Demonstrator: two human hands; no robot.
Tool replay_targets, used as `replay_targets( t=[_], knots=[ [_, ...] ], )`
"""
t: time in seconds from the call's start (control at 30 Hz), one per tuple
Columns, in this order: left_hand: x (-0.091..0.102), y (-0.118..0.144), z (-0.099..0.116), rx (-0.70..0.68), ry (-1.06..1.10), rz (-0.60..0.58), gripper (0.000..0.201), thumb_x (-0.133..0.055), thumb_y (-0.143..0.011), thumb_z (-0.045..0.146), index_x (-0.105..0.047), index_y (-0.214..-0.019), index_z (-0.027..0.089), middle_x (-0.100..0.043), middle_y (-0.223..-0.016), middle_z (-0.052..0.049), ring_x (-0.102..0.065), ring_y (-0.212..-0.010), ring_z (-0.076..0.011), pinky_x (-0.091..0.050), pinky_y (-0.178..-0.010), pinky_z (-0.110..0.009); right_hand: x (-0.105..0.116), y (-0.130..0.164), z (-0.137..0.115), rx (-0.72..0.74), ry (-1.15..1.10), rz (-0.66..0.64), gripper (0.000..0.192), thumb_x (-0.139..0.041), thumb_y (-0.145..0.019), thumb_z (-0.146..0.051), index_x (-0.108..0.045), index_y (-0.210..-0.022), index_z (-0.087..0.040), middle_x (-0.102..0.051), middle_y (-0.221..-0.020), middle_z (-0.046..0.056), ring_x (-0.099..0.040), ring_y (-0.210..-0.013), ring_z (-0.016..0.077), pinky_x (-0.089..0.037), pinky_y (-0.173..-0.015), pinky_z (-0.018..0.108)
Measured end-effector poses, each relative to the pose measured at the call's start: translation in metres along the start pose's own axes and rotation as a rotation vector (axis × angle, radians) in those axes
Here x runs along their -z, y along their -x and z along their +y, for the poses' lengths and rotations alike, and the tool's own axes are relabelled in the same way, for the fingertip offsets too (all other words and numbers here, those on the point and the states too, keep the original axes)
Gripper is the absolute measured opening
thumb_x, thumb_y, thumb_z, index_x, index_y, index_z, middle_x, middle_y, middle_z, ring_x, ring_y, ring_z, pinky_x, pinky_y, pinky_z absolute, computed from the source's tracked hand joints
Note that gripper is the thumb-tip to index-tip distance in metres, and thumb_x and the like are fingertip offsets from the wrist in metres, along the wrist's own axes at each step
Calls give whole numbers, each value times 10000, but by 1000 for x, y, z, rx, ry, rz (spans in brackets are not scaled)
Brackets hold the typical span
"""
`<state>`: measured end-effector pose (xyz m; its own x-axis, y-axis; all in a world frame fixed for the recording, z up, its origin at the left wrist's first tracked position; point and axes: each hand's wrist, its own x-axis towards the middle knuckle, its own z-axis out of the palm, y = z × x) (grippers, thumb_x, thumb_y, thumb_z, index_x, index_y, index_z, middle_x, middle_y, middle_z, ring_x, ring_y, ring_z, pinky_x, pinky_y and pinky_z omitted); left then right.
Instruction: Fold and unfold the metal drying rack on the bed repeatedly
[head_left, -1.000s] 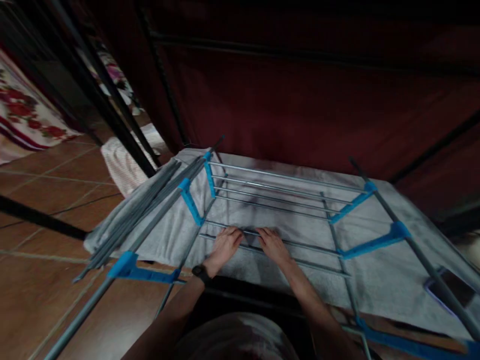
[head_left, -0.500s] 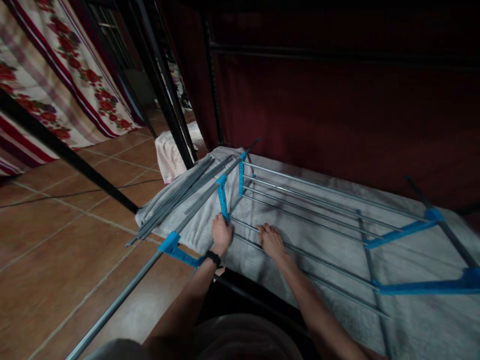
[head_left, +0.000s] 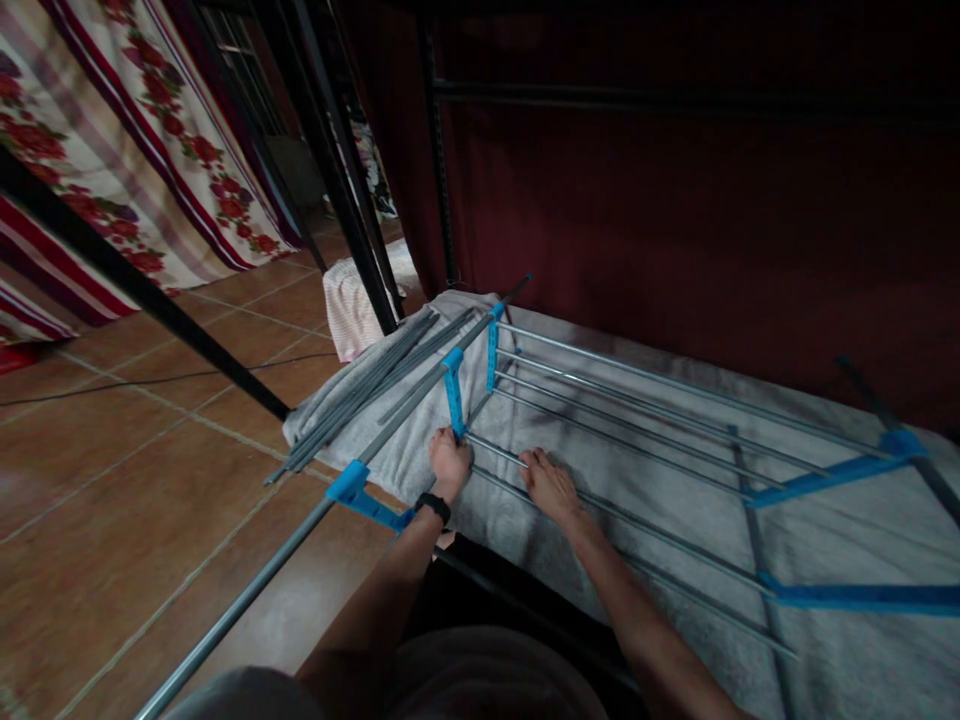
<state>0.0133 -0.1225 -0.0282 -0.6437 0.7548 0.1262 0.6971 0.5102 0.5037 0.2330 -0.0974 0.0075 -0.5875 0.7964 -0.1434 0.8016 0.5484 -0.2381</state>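
A partly assembled rack of grey metal rods and blue plastic brackets lies across a grey blanket (head_left: 675,530). My left hand (head_left: 448,463), with a dark band on its wrist, is closed around the lower end of a blue bracket (head_left: 454,390), where a metal rod (head_left: 492,448) meets it. Farther along that rod, my right hand (head_left: 551,487) is closed over it, fingers curled on top. The bracket's upper end clips onto a long side pole (head_left: 247,580). Another blue bracket (head_left: 367,500) sits nearer me on this pole, and one more (head_left: 493,350) lies beyond.
Several loose grey rods (head_left: 352,400) lie on the blanket at the left. Long blue brackets (head_left: 862,598) join the rods at the right. A black frame bar (head_left: 187,315) slants across the left side above the tiled floor (head_left: 150,480). A dark red cloth (head_left: 675,230) hangs behind.
The view has shifted slightly, so the scene sits a little farther right. Both hands keep their places on the bracket and rod.
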Motion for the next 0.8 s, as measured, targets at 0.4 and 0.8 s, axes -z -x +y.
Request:
replay_targets(
  t=[0.4,0.8],
  knots=[
    [-2,0,-3,-4,26,12,53,-556,-805,138,-559,-830,184,-572,-886,-80,-560,-883,-215,-430,-821,-329,-1,-3,1,5,-29,4,361,-261,-1037,-393,-525,-1248,-267,-563,-1287,57,-600,-1041,179,-423,-828,292],
    [2,2,0,-6,11,-7,119,-520,-811,107,-591,-863,187,-585,-890,-86,-552,-882,-225,-424,-823,-342,3,4,-5,2,-35,-19,336,-279,-1034,-362,-534,-1235,-274,-581,-1271,43,-608,-1028,168,-425,-820,295]
  ],
)
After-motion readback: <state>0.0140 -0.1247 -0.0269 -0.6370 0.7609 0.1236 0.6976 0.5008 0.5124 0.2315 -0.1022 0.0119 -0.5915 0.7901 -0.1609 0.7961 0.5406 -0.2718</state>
